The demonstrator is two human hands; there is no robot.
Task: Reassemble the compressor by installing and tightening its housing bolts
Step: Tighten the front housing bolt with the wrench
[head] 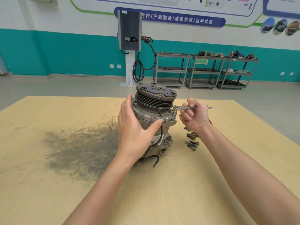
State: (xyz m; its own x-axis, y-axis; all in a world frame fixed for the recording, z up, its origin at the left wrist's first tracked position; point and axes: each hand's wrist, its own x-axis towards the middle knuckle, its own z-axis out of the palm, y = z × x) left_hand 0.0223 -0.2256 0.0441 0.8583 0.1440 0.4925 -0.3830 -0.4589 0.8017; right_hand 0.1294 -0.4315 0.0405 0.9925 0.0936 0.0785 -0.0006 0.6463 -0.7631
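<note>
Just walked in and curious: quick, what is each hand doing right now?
Left hand: open, fingers straight, steadying the compressor.
Right hand: closed around a wrench set on a bolt.

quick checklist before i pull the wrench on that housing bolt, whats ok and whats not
1. Silver open-end wrench head seated on the raised bolt at the housing flange: ok, the head sits around it.
2. Right hand grip on the wrench: ok, fingers curled round the handle.
3. Left hand steadying the grey metal compressor: ok, palm and thumb lie against the body.
4. Bolt threaded straight: cannot tell.
5. Spare dark flanged bolts within reach: ok, lying on the tan wooden table beside the compressor.
6. Loose black wire clear of the wrench: ok, it hangs low at the front.
</note>
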